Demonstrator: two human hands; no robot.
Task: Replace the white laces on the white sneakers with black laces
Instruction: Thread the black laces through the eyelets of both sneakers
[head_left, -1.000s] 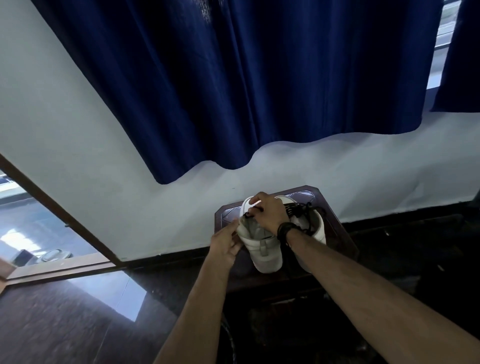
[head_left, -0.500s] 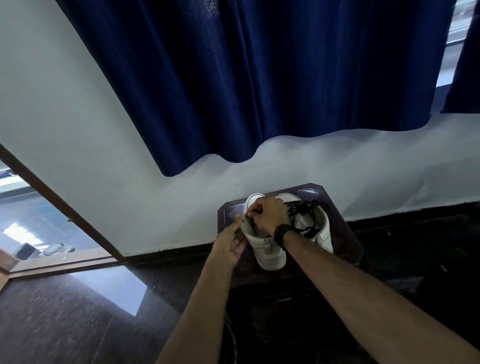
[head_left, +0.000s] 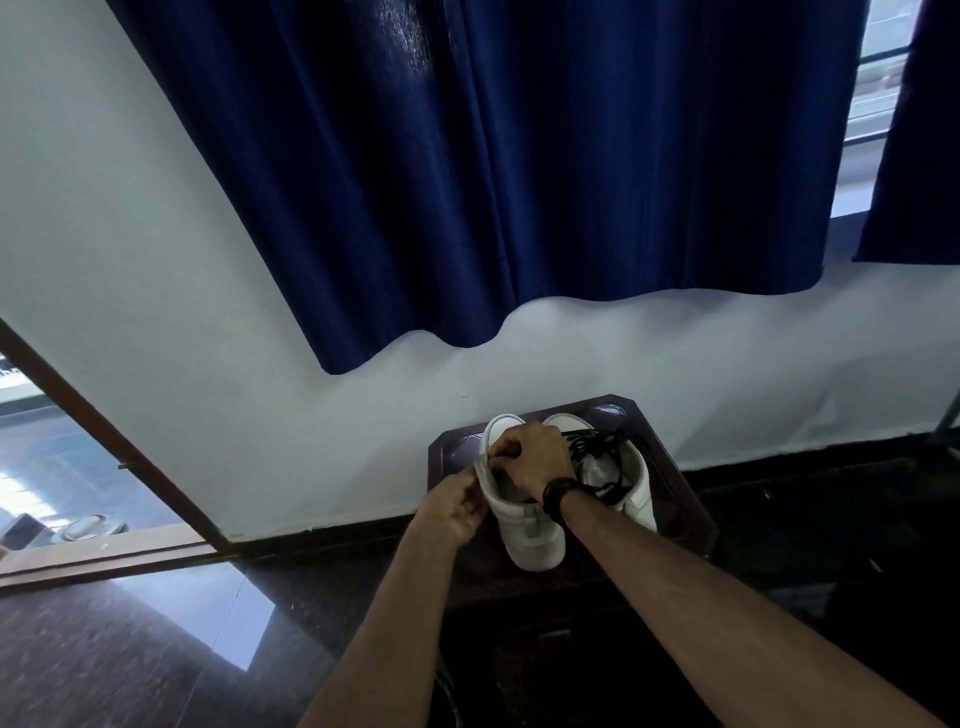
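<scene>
Head view: both hands at the left white sneaker on a small dark table

Two white sneakers stand side by side on the dark table (head_left: 691, 512), toes toward the wall. Left sneaker (head_left: 530, 535): right hand (head_left: 532, 460) curled over its top, fingertips pinching at the upper edge; whether a lace is in the pinch, cannot tell. Left hand (head_left: 454, 506) grips the sneaker's left side, fingers curled against it. Right sneaker (head_left: 631, 491) carries loose black laces (head_left: 597, 452). Black wristband (head_left: 558, 493) on right wrist. Blue curtain (head_left: 519, 182) hangs above
</scene>
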